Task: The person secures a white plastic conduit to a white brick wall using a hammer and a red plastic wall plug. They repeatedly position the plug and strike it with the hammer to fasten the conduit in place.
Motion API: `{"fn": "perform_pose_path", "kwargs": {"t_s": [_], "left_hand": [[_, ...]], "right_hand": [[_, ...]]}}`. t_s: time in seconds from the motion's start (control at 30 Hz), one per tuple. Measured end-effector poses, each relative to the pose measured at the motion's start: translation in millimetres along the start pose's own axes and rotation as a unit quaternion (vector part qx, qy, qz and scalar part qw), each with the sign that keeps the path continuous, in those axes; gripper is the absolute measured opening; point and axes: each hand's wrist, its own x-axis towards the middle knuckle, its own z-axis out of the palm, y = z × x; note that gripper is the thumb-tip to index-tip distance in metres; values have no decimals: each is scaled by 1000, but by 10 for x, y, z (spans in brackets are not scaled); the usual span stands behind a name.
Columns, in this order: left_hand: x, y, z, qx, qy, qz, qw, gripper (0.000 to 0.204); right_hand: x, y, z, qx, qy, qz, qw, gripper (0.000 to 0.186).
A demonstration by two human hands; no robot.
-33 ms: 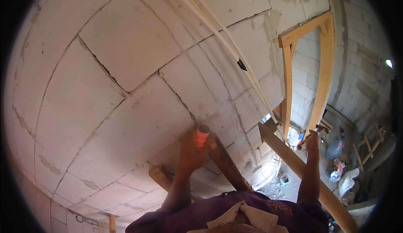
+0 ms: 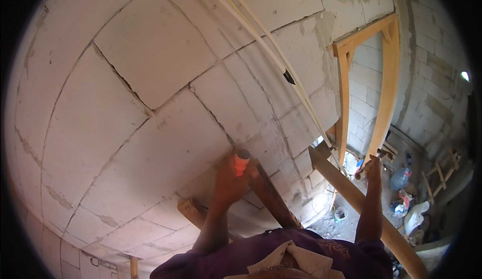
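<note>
My left hand (image 2: 227, 186) is closed around an orange stepped cylinder (image 2: 241, 165) with a dark round end facing up. It is held close to the pale block wall (image 2: 165, 143), beside the top of a dark wooden post (image 2: 268, 191). Whether the cylinder touches the wall I cannot tell. To the right, my right hand (image 2: 373, 168) is closed on a short tool with a wooden-looking handle (image 2: 359, 175) and a small metallic end; its exact kind is too small to make out. That arm reaches past a slanting timber beam (image 2: 346, 188).
Pale cables (image 2: 268, 48) run down the wall, with black tape at one spot. A wooden door frame (image 2: 385, 83) stands at right. A short timber end (image 2: 192, 212) juts near my left forearm. On the floor lie a bucket (image 2: 341, 213), a large bottle (image 2: 400, 179) and bags (image 2: 416, 217).
</note>
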Motion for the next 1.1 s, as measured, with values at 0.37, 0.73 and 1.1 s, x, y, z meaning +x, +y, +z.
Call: {"fn": "perform_pose_path", "kwargs": {"t_s": [0.37,0.73,1.1], "left_hand": [[-49,497,-605,-211,-22,78,974,39],[1072,2072,-1800,-127,27,473,872,64],[1224,2659,-1813,-15,-14,496,868,32]], "right_hand": [[-173,-134,111,-51,-1,-6,999,22],[-184,-81,80,-2,-37,-22,999,21],[-133,-135,175,20,-31,-7,999,21]]}}
